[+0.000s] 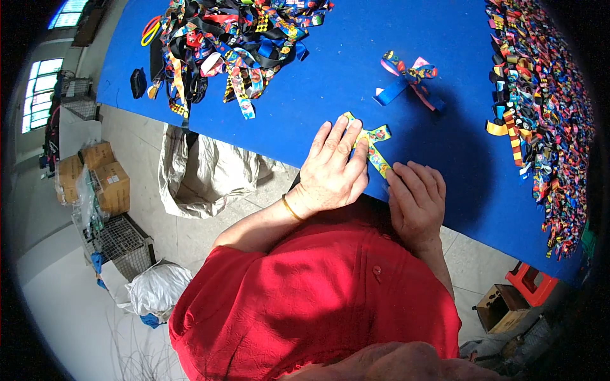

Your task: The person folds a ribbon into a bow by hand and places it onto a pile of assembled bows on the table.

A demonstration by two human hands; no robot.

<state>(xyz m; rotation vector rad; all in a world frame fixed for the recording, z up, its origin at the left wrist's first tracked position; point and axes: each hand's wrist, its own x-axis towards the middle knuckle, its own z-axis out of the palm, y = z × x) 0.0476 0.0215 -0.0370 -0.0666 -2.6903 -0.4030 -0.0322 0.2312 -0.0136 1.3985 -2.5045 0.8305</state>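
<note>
Multicolour-printed yellow ribbon (379,160), blue tabletop (362,38)

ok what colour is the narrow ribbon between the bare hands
The narrow ribbon is yellow-green with multicoloured motifs, best in the head view.

Red shirt (305,292) and gold-toned bangle (292,208)
The creased shirt has a stitched seam (362,270) and a round red button (377,270); the left sleeve (219,270) leaves the forearm (257,228) bare. The thin bangle circles the left wrist (305,199).

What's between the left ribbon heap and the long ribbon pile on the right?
Head view: a small loose ribbon cluster on blue tabletop; lower in frame, a yellow patterned ribbon at the hands.
</note>
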